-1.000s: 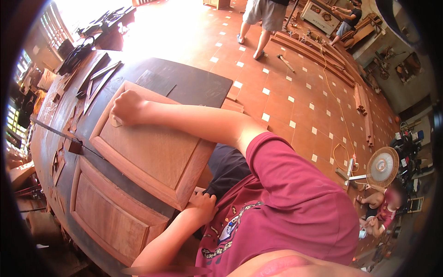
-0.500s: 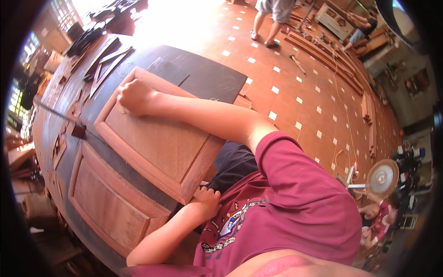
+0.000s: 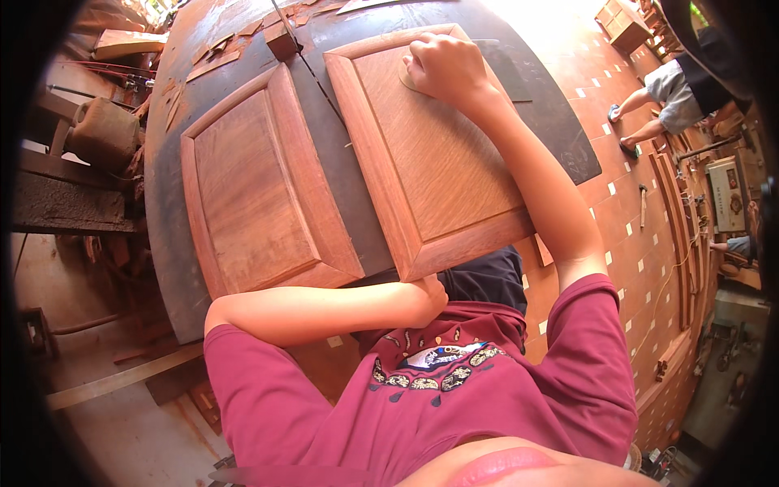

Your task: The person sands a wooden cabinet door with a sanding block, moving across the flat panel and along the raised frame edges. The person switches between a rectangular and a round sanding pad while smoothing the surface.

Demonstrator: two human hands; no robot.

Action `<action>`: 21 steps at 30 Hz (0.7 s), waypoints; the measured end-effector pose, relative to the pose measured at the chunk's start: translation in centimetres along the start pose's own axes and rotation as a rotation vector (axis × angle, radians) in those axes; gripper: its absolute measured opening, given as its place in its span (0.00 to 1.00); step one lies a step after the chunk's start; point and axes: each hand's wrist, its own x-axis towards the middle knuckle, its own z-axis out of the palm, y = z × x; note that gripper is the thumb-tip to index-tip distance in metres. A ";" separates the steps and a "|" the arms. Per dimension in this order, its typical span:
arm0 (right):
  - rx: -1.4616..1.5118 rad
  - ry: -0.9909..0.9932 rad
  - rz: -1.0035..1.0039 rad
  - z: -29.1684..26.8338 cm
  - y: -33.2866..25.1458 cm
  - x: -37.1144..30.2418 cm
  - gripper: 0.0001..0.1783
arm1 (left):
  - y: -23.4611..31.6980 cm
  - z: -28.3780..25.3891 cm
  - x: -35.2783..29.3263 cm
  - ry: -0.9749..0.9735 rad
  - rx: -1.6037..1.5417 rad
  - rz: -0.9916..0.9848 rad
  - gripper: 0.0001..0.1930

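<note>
A framed wooden door panel [image 3: 454, 154] lies on the dark worktable [image 3: 357, 199], its near end reaching toward my body. At the panel's far end, my right hand [image 3: 448, 69] is closed and presses a tan piece of sandpaper [image 3: 408, 79] to the wood. Most of that sandpaper is hidden under the fingers. My left hand [image 3: 425, 300] is curled at the panel's near corner, against my dark shorts. The panel's edge partly covers its fingers, so what they grip cannot be made out. To the left lies a second framed panel [image 3: 251, 191], touched by neither hand.
A wooden block [image 3: 281, 40] and thin wood scraps [image 3: 215, 65] lie farther up the table. Machinery [image 3: 105, 134] stands left of it. On the tiled floor at right are a hammer [image 3: 643, 205] and long timber strips [image 3: 682, 235]. Another person's legs [image 3: 649, 122] show beyond.
My view has turned, so the table and panels appear more upright and farther right. My right hand stays closed at the panel's far end; my left stays by its near corner.
</note>
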 end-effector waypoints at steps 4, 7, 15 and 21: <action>0.012 -0.042 0.028 -0.1 0.0 -0.1 0.16 | -0.1 -0.2 0.0 -0.004 0.035 -0.006 0.21; 0.006 -0.037 0.016 -0.3 0.3 -0.2 0.16 | -0.2 -0.3 0.1 -0.008 0.048 -0.006 0.21; 0.036 0.059 -0.024 0.2 0.3 -0.3 0.20 | 0.1 0.4 0.1 0.000 0.056 0.000 0.21; 0.286 -0.118 -0.061 -2.8 3.4 -0.9 0.14 | -0.3 0.5 0.2 0.033 0.071 0.029 0.22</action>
